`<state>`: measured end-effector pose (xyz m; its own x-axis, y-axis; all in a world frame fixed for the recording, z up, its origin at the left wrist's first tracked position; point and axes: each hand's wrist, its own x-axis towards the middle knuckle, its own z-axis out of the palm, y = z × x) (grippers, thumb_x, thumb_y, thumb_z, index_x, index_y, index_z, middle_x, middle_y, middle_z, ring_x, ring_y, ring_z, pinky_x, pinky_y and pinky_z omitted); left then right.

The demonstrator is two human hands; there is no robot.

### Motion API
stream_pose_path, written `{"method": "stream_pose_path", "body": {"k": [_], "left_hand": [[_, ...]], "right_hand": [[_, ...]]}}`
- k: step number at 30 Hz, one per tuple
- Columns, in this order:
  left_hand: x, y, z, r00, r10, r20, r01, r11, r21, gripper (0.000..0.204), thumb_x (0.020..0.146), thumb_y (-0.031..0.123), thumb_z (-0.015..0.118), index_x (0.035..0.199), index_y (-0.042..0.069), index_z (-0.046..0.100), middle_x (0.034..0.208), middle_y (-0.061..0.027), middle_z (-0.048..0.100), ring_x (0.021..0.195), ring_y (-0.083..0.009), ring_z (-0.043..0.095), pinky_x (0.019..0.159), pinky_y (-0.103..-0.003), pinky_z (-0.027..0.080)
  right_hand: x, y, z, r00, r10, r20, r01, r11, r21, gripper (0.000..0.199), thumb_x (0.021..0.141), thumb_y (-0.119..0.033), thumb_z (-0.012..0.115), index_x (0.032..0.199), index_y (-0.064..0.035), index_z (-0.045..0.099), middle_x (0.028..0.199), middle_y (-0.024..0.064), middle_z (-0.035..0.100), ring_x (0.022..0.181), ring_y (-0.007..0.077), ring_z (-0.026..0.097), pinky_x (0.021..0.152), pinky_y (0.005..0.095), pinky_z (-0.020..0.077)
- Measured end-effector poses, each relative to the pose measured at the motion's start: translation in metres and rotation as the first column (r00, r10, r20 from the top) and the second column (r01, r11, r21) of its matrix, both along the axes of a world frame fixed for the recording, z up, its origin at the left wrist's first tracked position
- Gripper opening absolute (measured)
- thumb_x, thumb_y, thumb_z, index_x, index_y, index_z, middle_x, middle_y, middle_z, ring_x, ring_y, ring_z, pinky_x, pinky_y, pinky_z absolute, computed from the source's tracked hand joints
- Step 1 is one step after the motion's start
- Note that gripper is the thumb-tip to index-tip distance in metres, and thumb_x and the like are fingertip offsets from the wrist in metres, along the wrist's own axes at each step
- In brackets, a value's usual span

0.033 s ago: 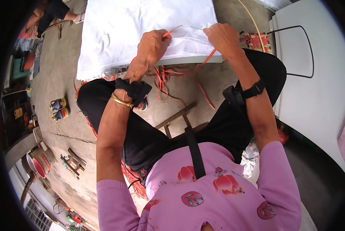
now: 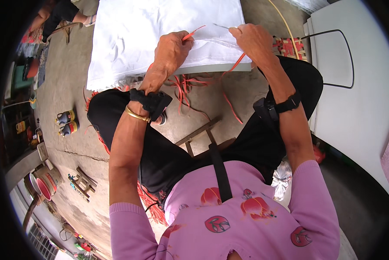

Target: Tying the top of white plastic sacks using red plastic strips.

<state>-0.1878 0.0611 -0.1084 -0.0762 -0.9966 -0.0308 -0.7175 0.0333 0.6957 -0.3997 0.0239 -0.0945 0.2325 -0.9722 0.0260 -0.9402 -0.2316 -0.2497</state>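
Observation:
A stack of white cloth (image 2: 129,26) lies over a low grey-edged table (image 2: 212,68) before me. My left hand (image 2: 173,48) is closed on a flat orange-red cord (image 2: 195,32), whose free end points up and right over the cloth. My right hand (image 2: 251,40) is closed on a thin needle-like metal tool (image 2: 221,26), its tip directed left toward the cord end without touching it. Another length of orange cord (image 2: 235,66) shows below the right hand and hangs past the table's edge; whether the fingers grip it is hidden.
Loose orange cords (image 2: 184,89) dangle beneath the table, and more (image 2: 153,203) lie beside my left leg. A wooden stool frame (image 2: 199,130) stands between my knees. A white panel-like surface (image 2: 359,69) is at the right; two dark bottles (image 2: 66,123) stand on the floor at the left.
My right hand has lifted slightly, and more of the metal tool now shows against the cloth. My left hand keeps the cord in nearly the same place.

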Motion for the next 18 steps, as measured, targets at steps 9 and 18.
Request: {"method": "stream_pose_path", "body": {"k": [9,18], "left_hand": [[-0.005,0.009,0.038,0.998,0.050,-0.024,-0.055,0.900,-0.432,0.009,0.078,0.015,0.061,0.079,0.006,0.061,0.070,-0.0093,0.060,0.060,-0.0290,0.058,0.055,-0.036,0.045],[-0.038,0.006,0.054,0.917,0.109,0.383,0.135,0.820,-0.556,0.016,0.077,0.017,0.064,0.081,0.006,0.053,0.077,-0.0088,0.060,0.059,-0.0302,0.058,0.049,-0.037,0.045]], "right_hand": [[-0.002,0.008,0.023,0.999,0.016,0.043,0.003,0.920,-0.392,0.017,0.072,-0.020,0.063,0.076,-0.0034,0.060,0.072,0.0126,0.062,0.066,0.0316,0.062,0.057,0.0404,0.0494],[0.006,0.024,0.051,0.963,0.116,0.242,0.024,0.861,-0.508,0.017,0.070,-0.013,0.065,0.083,-0.0052,0.057,0.071,0.0101,0.062,0.065,0.0297,0.062,0.058,0.0382,0.0485]]}}
